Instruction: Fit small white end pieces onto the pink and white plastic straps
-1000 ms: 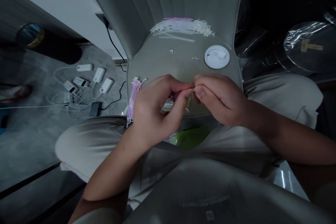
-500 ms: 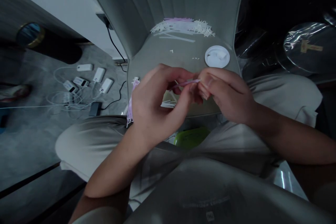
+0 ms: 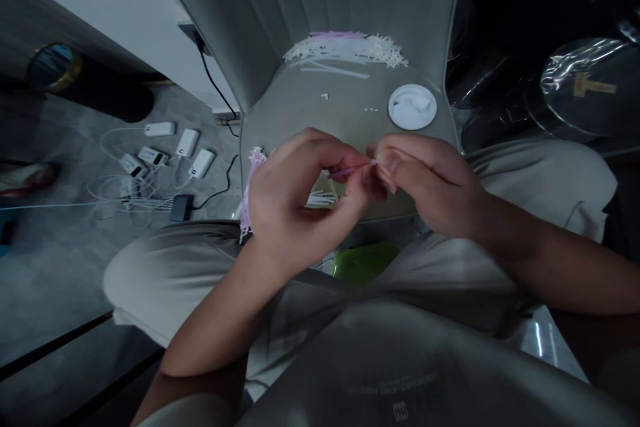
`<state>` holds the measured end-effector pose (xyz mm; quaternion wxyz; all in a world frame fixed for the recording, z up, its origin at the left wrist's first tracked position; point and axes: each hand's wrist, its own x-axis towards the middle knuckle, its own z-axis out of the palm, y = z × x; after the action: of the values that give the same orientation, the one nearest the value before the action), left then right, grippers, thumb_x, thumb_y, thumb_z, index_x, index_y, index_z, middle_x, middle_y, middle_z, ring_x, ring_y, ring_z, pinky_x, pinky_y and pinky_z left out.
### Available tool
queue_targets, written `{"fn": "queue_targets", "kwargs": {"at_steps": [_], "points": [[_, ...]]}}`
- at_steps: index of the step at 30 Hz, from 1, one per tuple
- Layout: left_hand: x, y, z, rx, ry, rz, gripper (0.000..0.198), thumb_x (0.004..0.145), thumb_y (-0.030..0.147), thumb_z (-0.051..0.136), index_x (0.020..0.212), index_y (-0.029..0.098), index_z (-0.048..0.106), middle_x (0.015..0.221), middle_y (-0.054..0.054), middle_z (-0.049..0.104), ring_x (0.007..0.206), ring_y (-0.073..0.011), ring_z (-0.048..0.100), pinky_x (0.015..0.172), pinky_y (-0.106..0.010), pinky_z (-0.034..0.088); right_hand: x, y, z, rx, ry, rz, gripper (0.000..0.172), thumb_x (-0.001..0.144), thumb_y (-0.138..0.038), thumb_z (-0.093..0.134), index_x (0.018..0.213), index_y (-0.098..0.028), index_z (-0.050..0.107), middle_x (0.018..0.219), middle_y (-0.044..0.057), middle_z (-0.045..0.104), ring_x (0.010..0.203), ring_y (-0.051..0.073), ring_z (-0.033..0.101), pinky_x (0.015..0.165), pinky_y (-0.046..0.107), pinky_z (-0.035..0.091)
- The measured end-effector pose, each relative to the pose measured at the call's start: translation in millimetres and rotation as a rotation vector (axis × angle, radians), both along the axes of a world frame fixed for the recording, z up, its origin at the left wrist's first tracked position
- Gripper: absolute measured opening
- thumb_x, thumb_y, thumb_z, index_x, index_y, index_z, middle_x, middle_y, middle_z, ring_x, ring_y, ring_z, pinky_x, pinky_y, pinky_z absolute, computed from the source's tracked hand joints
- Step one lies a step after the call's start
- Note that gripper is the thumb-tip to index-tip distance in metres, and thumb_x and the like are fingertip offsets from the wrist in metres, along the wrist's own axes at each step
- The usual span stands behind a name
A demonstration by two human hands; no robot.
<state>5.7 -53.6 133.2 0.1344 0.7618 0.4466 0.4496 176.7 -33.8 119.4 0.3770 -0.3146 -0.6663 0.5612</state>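
My left hand [image 3: 295, 197] pinches a thin purple stick [image 3: 345, 171] between thumb and fingertips. At its right end, a tiny white piece [image 3: 373, 162] shows against the fingertips of my right hand [image 3: 430, 180], which are closed on it. The two hands meet above a grey chair seat [image 3: 295, 113]. Under my left hand lie some white sticks [image 3: 321, 198], partly covered. Purple sticks with white ends [image 3: 253, 177] lie left of that hand. Farther back is a pile of white and purple sticks [image 3: 345, 48]. A shallow white dish [image 3: 413, 107] holds small pale bits.
Small white bits [image 3: 371, 109] lie on the seat near the dish. On the floor at left are several white power banks [image 3: 188, 143], tangled cables and a black adapter [image 3: 181, 207]. Something green [image 3: 365, 260] shows below the seat's front edge. Clear plastic wrapping [image 3: 580, 80] is at right.
The purple stick has shifted slightly in my fingers, and less of it shows between the hands. My hands have drawn a little closer together at the fingertips. The view has shifted slightly.
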Motion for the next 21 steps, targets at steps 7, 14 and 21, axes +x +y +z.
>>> {"fn": "queue_targets", "kwargs": {"at_steps": [7,14,21], "points": [[3.6,2.0,-5.7,0.001,-0.113,-0.037,0.012,0.082,0.011,0.064,0.078,0.022,0.06,0.069,0.002,0.062,0.065,-0.0117,0.057,0.06,-0.03,0.05,1.8,0.4,0.3,0.019,-0.035,0.025,0.034,0.101,-0.028,0.037,0.069,-0.02,0.041,0.065,-0.002,0.046,0.067,0.011,0.047,0.063,0.027,0.038],[2.2,1.2,-6.6,-0.096,-0.144,-0.033,0.007,0.086,0.02,0.063,0.08,0.023,0.062,0.072,0.002,0.064,0.069,-0.0124,0.06,0.064,-0.031,0.052,0.9,0.5,0.9,-0.027,-0.007,0.046,0.033,0.101,-0.028,0.037,0.069,-0.02,0.043,0.065,-0.002,0.048,0.066,0.011,0.048,0.063,0.027,0.039],[-1.2,0.5,-1.9,-0.004,-0.01,0.012,0.007,0.086,0.021,0.063,0.081,0.023,0.059,0.074,0.001,0.061,0.071,-0.0136,0.059,0.065,-0.032,0.051,-6.1,-0.5,-1.4,-0.089,0.142,-0.005,0.037,0.101,-0.031,0.04,0.066,-0.019,0.043,0.062,-0.003,0.046,0.065,0.009,0.047,0.064,0.024,0.04]]}}
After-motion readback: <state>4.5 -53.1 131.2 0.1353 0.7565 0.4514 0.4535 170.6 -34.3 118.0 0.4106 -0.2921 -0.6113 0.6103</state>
